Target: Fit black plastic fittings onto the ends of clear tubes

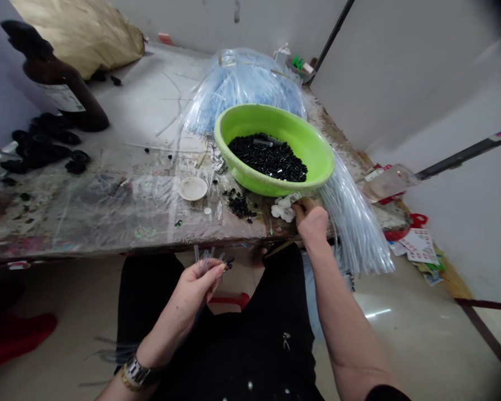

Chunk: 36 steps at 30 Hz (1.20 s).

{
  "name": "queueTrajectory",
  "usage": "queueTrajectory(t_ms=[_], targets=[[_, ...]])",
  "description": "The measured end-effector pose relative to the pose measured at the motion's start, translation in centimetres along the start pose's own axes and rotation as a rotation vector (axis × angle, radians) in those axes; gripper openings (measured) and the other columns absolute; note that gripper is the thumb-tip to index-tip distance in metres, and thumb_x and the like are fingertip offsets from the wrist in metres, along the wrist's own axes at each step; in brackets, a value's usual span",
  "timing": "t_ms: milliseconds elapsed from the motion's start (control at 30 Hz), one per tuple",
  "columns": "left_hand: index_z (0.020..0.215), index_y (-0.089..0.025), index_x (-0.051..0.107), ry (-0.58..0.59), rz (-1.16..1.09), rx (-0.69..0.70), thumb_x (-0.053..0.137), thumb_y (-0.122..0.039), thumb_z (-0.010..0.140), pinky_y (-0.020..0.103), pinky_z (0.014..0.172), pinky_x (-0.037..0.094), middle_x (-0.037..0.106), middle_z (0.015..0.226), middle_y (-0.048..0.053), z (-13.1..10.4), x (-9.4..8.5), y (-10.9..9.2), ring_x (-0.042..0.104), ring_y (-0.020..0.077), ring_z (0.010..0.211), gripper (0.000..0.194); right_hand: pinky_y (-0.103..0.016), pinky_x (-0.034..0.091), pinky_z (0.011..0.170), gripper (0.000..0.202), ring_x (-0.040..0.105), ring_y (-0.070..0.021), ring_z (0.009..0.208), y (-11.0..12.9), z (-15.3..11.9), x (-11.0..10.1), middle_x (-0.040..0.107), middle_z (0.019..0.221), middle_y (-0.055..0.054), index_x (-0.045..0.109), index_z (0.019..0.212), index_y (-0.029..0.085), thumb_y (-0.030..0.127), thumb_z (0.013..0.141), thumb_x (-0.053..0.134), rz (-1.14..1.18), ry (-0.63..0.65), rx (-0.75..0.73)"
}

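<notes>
My left hand [198,284] is closed around several short clear plastic tubes [204,254], above my lap and just off the table's front edge. Small black pieces [229,262] show at its thumb tip. On the tabletop, my right hand [312,220] has its fingers pinched at the right side of a crumpled white tissue [284,208]. Right behind it stands a lime-green basin [317,150] holding a heap of small black plastic parts [267,159]. A few tubes lie on that heap. Loose black parts [239,205] are scattered on the table left of the tissue.
Bundled long clear tubes [246,83] lie behind the basin; another bundle [354,217] hangs over the table's right edge. A small white dish [192,189] sits left of the basin. At far left are a dark bottle [67,92], black parts [42,145] and a tan sack [87,33].
</notes>
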<state>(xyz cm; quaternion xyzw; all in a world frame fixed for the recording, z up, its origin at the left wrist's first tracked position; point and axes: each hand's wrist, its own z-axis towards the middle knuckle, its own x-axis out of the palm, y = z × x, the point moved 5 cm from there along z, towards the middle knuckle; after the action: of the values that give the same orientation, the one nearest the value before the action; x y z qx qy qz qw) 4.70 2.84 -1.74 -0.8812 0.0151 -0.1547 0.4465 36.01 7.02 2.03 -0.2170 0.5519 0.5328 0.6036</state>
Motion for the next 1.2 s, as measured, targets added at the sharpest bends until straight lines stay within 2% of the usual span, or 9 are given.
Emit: queueTrajectory(t_ms=[267,400,500,633,733,800,900,1033,1200], targets=[[0.077,-0.014,0.066,0.02,-0.012,0.014,0.078,-0.039,0.066,0.019,0.042,0.026,0.049,0.05,-0.006,0.1,0.0,0.2,0.037,0.006,0.043,0.03,-0.031,0.031,0.065,0.025,0.06,-0.0218,0.068,0.1,0.4,-0.6,0.07,0.074,-0.008,0.064,0.081,0.018,0.039,0.088,0.052,-0.096,-0.049,0.026],[0.077,-0.014,0.066,0.018,-0.027,0.008,0.078,-0.04,0.066,0.019,0.042,0.027,0.05,0.05,-0.005,0.1,0.0,0.4,0.039,0.0061,0.043,0.03,-0.033,0.032,0.07,0.026,0.06,-0.0227,0.07,0.4,0.2,-1.0,0.071,0.077,-0.011,0.065,0.084,0.017,0.037,0.091,0.049,-0.109,-0.064,-0.013],[0.078,-0.015,0.066,0.017,-0.047,-0.008,0.079,-0.039,0.065,0.019,0.042,0.028,0.052,0.052,-0.005,0.1,0.0,0.5,0.04,0.0061,0.044,0.031,-0.035,0.034,0.073,0.032,0.059,-0.0242,0.073,0.2,0.1,-1.5,0.069,0.076,-0.012,0.065,0.082,0.016,0.037,0.093,0.043,-0.086,-0.094,0.02],[0.078,-0.014,0.067,0.009,-0.045,-0.005,0.08,-0.039,0.064,0.019,0.043,0.028,0.052,0.052,-0.005,0.1,0.0,0.4,0.04,0.0063,0.044,0.031,-0.035,0.038,0.073,0.032,0.058,-0.0241,0.078,-0.4,-0.2,-2.5,0.065,0.076,-0.011,0.064,0.076,0.017,0.035,0.09,0.041,0.088,-0.169,0.045],[0.077,-0.014,0.066,0.011,-0.033,-0.005,0.079,-0.039,0.064,0.019,0.042,0.027,0.05,0.05,-0.006,0.1,0.0,0.3,0.038,0.006,0.043,0.031,-0.034,0.042,0.076,0.028,0.058,-0.0218,0.082,-1.0,-0.7,-3.2,0.066,0.085,-0.01,0.063,0.081,0.017,0.035,0.088,0.042,0.266,-0.222,0.081],[0.078,-0.014,0.067,0.016,-0.029,-0.008,0.079,-0.039,0.065,0.019,0.042,0.027,0.051,0.051,-0.005,0.1,0.1,0.3,0.038,0.0058,0.044,0.031,-0.032,0.044,0.072,0.023,0.058,-0.0183,0.076,-1.8,-1.2,-3.1,0.065,0.085,-0.006,0.063,0.085,0.017,0.037,0.081,0.052,0.604,-0.224,0.214],[0.079,-0.014,0.067,0.024,-0.035,-0.011,0.079,-0.039,0.065,0.018,0.043,0.027,0.053,0.054,-0.004,0.2,0.1,0.6,0.04,0.0059,0.046,0.032,-0.026,0.042,0.058,0.025,0.051,-0.0113,0.059,-2.1,-2.1,-2.2,0.061,0.073,0.001,0.061,0.082,0.018,0.036,0.066,0.068,1.043,-0.14,0.413],[0.082,-0.014,0.067,0.022,-0.022,-0.016,0.079,-0.04,0.066,0.018,0.043,0.028,0.053,0.055,-0.004,0.3,0.0,0.9,0.039,0.0058,0.046,0.032,-0.02,0.036,0.048,0.028,0.045,-0.0068,0.05,-1.0,-2.9,-2.1,0.062,0.068,0.003,0.058,0.074,0.018,0.036,0.059,0.073,1.15,-0.053,0.447],[0.082,-0.014,0.067,0.021,-0.009,-0.014,0.079,-0.04,0.066,0.017,0.043,0.029,0.051,0.054,-0.005,0.2,0.0,0.9,0.038,0.0056,0.046,0.033,-0.016,0.039,0.048,0.029,0.052,-0.0062,0.052,0.3,-3.8,-2.2,0.066,0.066,0.002,0.058,0.069,0.017,0.03,0.055,0.08,1.298,0.027,0.517]])
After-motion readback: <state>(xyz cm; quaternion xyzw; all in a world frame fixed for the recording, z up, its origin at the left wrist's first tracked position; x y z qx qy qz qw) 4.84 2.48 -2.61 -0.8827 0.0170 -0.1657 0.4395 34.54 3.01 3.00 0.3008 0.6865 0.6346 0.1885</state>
